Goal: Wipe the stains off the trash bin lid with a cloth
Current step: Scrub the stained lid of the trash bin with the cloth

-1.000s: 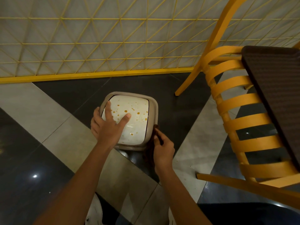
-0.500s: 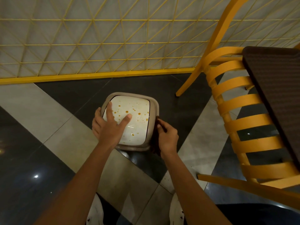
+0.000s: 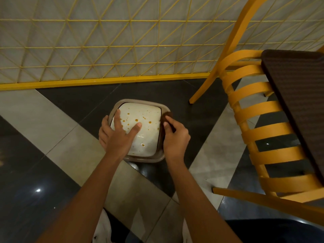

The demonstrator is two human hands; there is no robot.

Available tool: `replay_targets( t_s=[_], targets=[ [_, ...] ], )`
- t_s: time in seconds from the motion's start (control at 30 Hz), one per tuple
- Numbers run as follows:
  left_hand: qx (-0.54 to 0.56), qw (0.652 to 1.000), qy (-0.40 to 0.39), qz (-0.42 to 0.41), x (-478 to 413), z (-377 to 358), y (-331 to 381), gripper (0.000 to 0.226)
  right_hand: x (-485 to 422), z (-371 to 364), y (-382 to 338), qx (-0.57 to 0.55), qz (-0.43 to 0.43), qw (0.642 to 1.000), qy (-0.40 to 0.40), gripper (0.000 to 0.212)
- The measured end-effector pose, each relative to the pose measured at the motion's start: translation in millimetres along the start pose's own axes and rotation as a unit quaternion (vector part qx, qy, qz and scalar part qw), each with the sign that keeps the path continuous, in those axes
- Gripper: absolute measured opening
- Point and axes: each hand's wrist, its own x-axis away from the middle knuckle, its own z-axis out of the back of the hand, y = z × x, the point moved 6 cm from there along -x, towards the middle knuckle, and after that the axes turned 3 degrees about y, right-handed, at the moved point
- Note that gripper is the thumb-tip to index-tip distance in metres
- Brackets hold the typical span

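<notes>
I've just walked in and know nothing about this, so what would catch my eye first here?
Probably the white trash bin lid on the floor at the centre, spattered with orange-brown stains. The left hand lies spread flat on it, while the right hand brings a dark brown cloth to its right edge. To the right stands a bright yellow slatted chair.

The right hand (image 3: 175, 135) has carried the cloth (image 3: 165, 115) up to the lid's (image 3: 147, 135) right edge.
</notes>
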Motion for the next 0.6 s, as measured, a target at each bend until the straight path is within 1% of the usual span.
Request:
replay_targets(
  t_s=[0.2,0.4,0.6],
  targets=[
    [0.004,1.0,0.012,-0.01,0,0,0,0.08,39,10,40,-0.053,-0.086,0.995,0.012,0.031],
    [0.007,1.0,0.005,-0.009,0,0,0,0.08,-5,-1,38,-0.022,-0.075,0.997,-0.011,0.029],
    [-0.002,1.0,0.018,-0.005,-1,-2,2,0.081,-62,-18,24,0.001,-0.051,0.998,-0.026,0.027]
  ],
)
